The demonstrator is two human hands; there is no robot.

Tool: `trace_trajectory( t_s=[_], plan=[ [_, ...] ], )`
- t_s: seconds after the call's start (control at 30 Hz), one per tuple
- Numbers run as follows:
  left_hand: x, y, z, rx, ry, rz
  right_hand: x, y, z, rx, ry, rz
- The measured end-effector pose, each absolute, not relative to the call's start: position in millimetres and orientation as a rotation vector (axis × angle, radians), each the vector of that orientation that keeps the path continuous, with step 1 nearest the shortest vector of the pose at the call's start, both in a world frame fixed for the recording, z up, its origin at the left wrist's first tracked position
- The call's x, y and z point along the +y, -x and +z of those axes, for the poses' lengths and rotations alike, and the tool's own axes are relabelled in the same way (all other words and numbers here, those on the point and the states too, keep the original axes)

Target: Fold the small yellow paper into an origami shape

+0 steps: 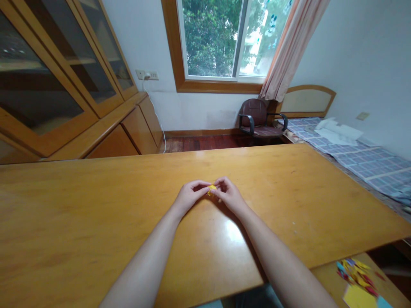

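Observation:
My left hand (pixel 189 196) and my right hand (pixel 228 194) meet over the middle of the wooden table (pixel 96 205). Both pinch a small yellow piece of paper (pixel 212 188) between fingertips, just above the tabletop. The fingers of both hands are curled closed round it, and most of the paper is hidden by them. Both forearms reach in from the lower edge of the view.
A pile of small coloured paper pieces (pixel 356 273) and a yellow sheet (pixel 358 296) lie on a lower surface at the bottom right. A bed (pixel 362 158) stands to the right, a dark chair (pixel 258 119) under the window, and wooden cabinets (pixel 64 98) to the left.

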State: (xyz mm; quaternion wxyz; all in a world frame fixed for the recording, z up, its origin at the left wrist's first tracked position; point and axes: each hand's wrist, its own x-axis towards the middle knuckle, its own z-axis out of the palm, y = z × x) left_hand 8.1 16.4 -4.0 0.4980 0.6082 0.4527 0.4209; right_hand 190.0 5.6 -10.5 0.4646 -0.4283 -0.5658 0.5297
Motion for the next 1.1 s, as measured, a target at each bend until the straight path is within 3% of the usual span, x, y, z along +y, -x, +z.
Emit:
trace_trajectory(
  t_s=[1.1],
  plan=[
    [19.0,-10.0,-5.2,1.088,-1.283,1.058,9.6,-191.4,-16.0,-1.353,1.005,1.302]
  ],
)
